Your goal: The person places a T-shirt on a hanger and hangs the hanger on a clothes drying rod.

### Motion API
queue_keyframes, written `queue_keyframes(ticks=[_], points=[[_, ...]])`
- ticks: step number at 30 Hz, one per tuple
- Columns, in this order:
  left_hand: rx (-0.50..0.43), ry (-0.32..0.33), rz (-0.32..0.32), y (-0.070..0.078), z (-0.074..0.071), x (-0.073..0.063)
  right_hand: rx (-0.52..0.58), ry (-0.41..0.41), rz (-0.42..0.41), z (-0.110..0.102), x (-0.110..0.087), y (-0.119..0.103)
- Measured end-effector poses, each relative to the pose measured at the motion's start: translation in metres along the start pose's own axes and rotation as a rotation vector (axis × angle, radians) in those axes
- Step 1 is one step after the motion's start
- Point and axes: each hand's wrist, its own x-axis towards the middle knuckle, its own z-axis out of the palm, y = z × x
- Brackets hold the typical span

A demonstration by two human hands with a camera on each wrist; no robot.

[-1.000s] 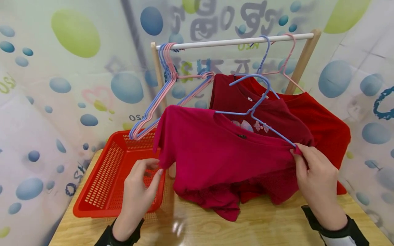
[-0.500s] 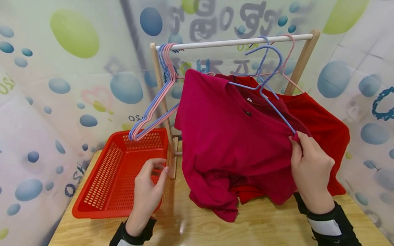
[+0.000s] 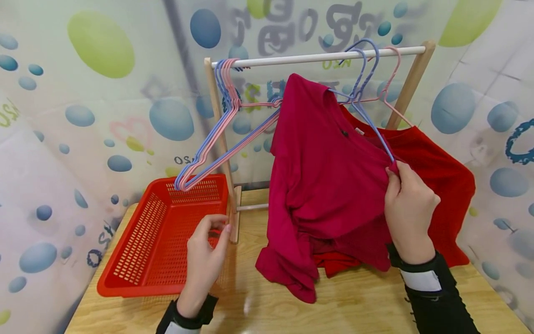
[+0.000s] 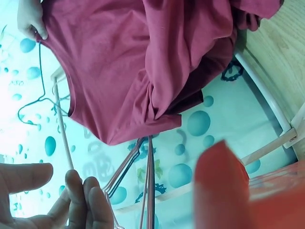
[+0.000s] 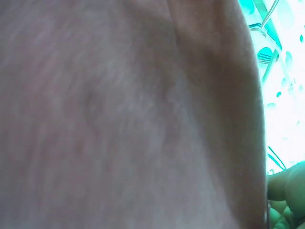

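Note:
My right hand (image 3: 410,208) pinches the right shoulder of a magenta T-shirt (image 3: 333,167) together with the end of the blue hanger (image 3: 377,130) inside it. The shirt hangs tilted, its left shoulder higher and its hem bunched low near the table. In the head view the hanger's hook overlaps the white rod (image 3: 292,59). My left hand (image 3: 206,255) holds nothing, fingers loosely bent, beside the red basket (image 3: 125,260). In the left wrist view its thumb and fingers (image 4: 76,191) stand apart below the shirt. Fabric fills most of the right wrist view.
A wooden-framed rack stands on the table (image 3: 233,315). Several blue and pink hangers (image 3: 208,144) hang at its left end. At the right hang a bright red shirt (image 3: 442,171) on a pink hanger (image 3: 392,83) and a dark red shirt mostly hidden behind the magenta one.
My right hand has raised the shirt and hanger, bringing the hook up to the rod. My left hand was beside the shirt's sleeve; the sleeve has moved up and away from it.

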Motion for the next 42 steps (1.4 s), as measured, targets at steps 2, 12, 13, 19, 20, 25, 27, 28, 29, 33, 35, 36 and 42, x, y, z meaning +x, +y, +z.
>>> queue_keyframes(ticks=[2,12,13,19,20,25,27,28,29,33,35,36,42], points=[[-0.004,0.007,-0.009,0.0,0.0,0.001,-0.002,0.007,0.011,0.004,0.004,-0.001],[-0.048,0.031,-0.012,-0.001,0.003,0.004,0.014,0.029,0.092,0.02,0.026,-0.004],[-0.047,0.032,-0.019,-0.001,0.003,0.004,0.015,0.032,0.099,0.022,0.029,-0.003],[-0.054,0.035,-0.083,-0.002,0.003,0.006,0.006,0.039,0.126,0.03,0.039,-0.004],[-0.055,0.033,-0.087,-0.002,0.003,0.006,0.002,0.034,0.125,0.031,0.04,-0.004],[-0.056,0.03,-0.091,-0.001,0.002,0.008,0.0,0.001,0.103,0.035,0.045,-0.009],[-0.057,0.029,-0.095,-0.001,0.002,0.009,0.0,-0.009,0.092,0.036,0.046,-0.01],[-0.059,0.029,-0.097,-0.001,0.002,0.009,0.001,-0.014,0.088,0.037,0.046,-0.011],[-0.059,0.028,-0.099,0.0,0.002,0.009,-0.001,-0.018,0.085,0.037,0.046,-0.011],[-0.065,0.024,-0.105,0.0,0.003,0.009,-0.007,-0.037,0.063,0.039,0.046,-0.012],[-0.066,0.025,-0.104,0.0,0.003,0.009,-0.003,-0.044,0.049,0.039,0.045,-0.012],[-0.066,0.025,-0.105,0.0,0.003,0.009,0.0,-0.047,0.042,0.04,0.045,-0.012],[-0.061,0.02,-0.119,0.002,0.004,0.009,0.006,-0.068,0.019,0.04,0.042,-0.012]])
